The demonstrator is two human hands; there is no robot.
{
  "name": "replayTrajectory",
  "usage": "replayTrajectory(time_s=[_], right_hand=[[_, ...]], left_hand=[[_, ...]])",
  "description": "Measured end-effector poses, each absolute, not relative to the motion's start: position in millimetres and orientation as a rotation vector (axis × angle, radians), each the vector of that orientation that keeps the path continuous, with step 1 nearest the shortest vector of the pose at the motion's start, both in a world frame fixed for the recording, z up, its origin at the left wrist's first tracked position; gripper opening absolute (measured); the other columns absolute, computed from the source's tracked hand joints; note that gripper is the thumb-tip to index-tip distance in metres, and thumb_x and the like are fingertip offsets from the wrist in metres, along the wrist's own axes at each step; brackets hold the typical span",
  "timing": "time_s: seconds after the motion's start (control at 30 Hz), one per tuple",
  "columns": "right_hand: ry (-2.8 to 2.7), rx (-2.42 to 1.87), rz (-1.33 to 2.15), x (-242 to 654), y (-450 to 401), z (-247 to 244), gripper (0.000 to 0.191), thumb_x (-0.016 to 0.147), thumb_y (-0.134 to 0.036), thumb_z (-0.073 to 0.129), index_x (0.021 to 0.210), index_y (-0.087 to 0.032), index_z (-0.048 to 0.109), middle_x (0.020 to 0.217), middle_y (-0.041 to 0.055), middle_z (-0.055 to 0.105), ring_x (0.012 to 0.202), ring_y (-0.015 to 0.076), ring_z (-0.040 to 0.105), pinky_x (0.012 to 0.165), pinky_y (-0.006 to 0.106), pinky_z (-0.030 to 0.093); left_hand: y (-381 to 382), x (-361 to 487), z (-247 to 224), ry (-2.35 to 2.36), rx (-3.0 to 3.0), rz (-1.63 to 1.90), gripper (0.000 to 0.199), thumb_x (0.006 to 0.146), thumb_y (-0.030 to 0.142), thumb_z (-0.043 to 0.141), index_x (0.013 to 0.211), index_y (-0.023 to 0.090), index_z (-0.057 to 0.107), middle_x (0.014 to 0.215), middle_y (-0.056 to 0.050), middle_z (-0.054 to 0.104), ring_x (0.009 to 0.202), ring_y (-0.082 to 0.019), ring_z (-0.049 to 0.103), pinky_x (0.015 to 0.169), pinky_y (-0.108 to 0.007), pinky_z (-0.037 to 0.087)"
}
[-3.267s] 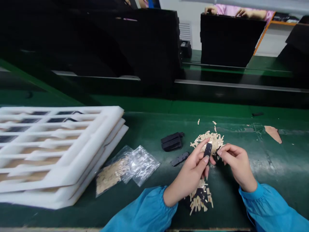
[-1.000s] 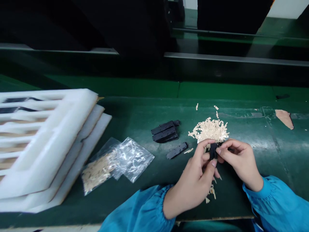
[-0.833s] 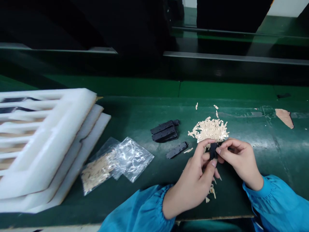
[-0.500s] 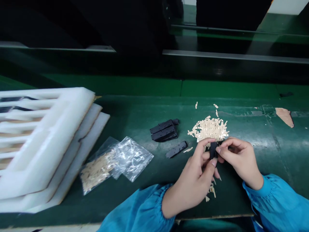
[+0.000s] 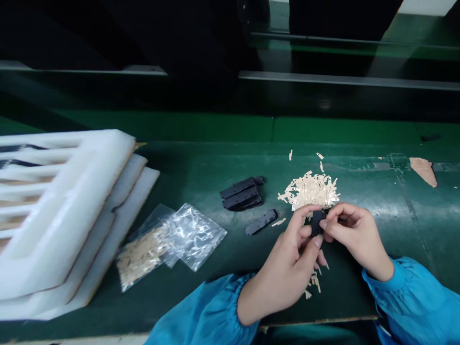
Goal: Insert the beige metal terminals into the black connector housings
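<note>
My left hand (image 5: 287,266) is closed around a small black flat plastic part (image 5: 316,223), held upright between thumb and fingers. Against the part's right side press the thumb and fingertips of my right hand (image 5: 357,237); whether they pinch a small piece there is hidden. Just beyond my hands lies a heap of small cream-coloured flat pieces (image 5: 312,189). A few more such pieces (image 5: 315,282) lie under my left hand. To the left are a stack of black parts (image 5: 242,194) and a separate black part (image 5: 261,222) with a loose cream piece (image 5: 279,222) beside it.
Clear plastic bags (image 5: 194,237), one holding many cream pieces (image 5: 142,256), lie left of my hands on the green table (image 5: 359,306). Stacked white foam trays (image 5: 89,191) with slots fill the far left. A brown scrap (image 5: 424,171) lies at the right.
The view has shifted slightly, so the things on the table appear a little further left. Both hands keep their hold at the black part with hardly any movement.
</note>
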State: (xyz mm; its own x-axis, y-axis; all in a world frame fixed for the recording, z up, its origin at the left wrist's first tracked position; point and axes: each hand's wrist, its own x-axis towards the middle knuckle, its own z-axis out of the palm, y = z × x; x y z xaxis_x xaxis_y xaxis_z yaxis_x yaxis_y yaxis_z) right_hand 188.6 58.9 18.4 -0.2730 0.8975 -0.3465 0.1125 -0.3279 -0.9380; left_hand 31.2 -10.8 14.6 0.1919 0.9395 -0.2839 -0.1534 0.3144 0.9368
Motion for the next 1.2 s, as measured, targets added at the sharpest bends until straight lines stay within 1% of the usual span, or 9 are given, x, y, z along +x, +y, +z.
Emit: replayTrajectory(time_s=[0.23,0.3,0.5,0.6,0.73,0.77,0.9,1.03,1.2], right_hand=[[-1.227,-1.338,1.729,188.2,59.8,21.4,0.018,0.07,-0.028,0.08,0.067,-0.018,0.065,0.053,-0.0023,0.059,0.047,0.0132,0.058,0.047,0.024,0.043],[-1.225,-1.335,1.725,188.3,59.5,20.9,0.018,0.07,-0.027,0.081,0.067,-0.018,0.065,0.052,-0.0024,0.059,0.046,0.0133,0.058,0.047,0.024,0.042],[-1.255,-1.35,1.669,189.3,57.6,18.2,0.017,0.07,-0.028,0.082,0.069,-0.019,0.067,0.055,-0.0026,0.058,0.047,0.0137,0.058,0.046,0.024,0.042],[-1.3,-1.35,1.615,190.1,55.9,16.3,0.017,0.072,-0.029,0.082,0.072,-0.019,0.068,0.06,-0.0025,0.058,0.049,0.0135,0.057,0.047,0.026,0.042],[-1.338,-1.308,1.606,190.6,53.9,15.8,0.016,0.075,-0.029,0.081,0.074,-0.019,0.068,0.064,-0.0026,0.056,0.051,0.0139,0.058,0.049,0.027,0.044],[-1.34,-1.292,1.615,190.8,53.8,15.9,0.016,0.076,-0.029,0.08,0.074,-0.019,0.068,0.064,-0.0028,0.056,0.051,0.0139,0.059,0.049,0.027,0.043],[-1.376,-1.265,1.564,193.0,54.2,15.0,0.016,0.079,-0.029,0.081,0.077,-0.019,0.07,0.067,-0.0016,0.057,0.056,0.0135,0.057,0.05,0.026,0.043],[-1.399,-1.23,1.622,193.9,53.9,13.8,0.017,0.081,-0.031,0.082,0.08,-0.019,0.07,0.072,-0.0004,0.059,0.057,0.0146,0.06,0.051,0.027,0.045],[-1.377,-1.183,1.676,192.1,54.7,15.3,0.022,0.084,-0.033,0.081,0.076,-0.019,0.067,0.063,-0.002,0.059,0.05,0.0146,0.06,0.049,0.027,0.042]], left_hand=[[-10.8,31.6,15.1,1.052,0.927,0.948,0.04,0.106,0.024,0.046,0.145,0.027,0.035,0.104,-0.007,0.066,0.068,-0.012,0.065,0.062,-0.024,0.053],[-11.1,31.5,15.1,1.048,0.914,0.947,0.041,0.106,0.024,0.047,0.145,0.026,0.035,0.103,-0.007,0.066,0.068,-0.012,0.065,0.062,-0.025,0.054],[-10.4,30.1,16.0,1.02,0.886,0.947,0.042,0.106,0.024,0.048,0.145,0.026,0.033,0.092,-0.003,0.064,0.069,-0.013,0.065,0.061,-0.023,0.052],[-8.9,30.2,18.3,1.007,0.876,0.965,0.04,0.107,0.03,0.049,0.144,0.025,0.034,0.091,-0.003,0.064,0.07,-0.013,0.066,0.064,-0.024,0.054],[-7.8,31.8,20.8,1.058,0.886,1.007,0.035,0.108,0.04,0.046,0.137,0.022,0.04,0.074,0.001,0.06,0.064,-0.013,0.063,0.063,-0.023,0.053],[-8.1,32.0,20.8,1.075,0.89,1.011,0.034,0.108,0.04,0.046,0.136,0.022,0.041,0.073,0.002,0.059,0.063,-0.012,0.063,0.062,-0.022,0.052],[-11.0,31.7,18.4,1.13,0.943,1.029,0.031,0.109,0.039,0.045,0.135,0.024,0.042,0.084,0.0,0.062,0.061,-0.01,0.061,0.061,-0.022,0.051],[-13.7,31.4,15.3,1.175,1.061,1.022,0.032,0.11,0.039,0.041,0.138,0.024,0.041,0.081,0.0,0.06,0.06,-0.011,0.058,0.058,-0.021,0.049],[-15.2,31.2,15.3,1.18,1.178,1.003,0.031,0.11,0.036,0.038,0.139,0.024,0.041,0.085,-0.002,0.061,0.062,-0.011,0.058,0.059,-0.021,0.049]])
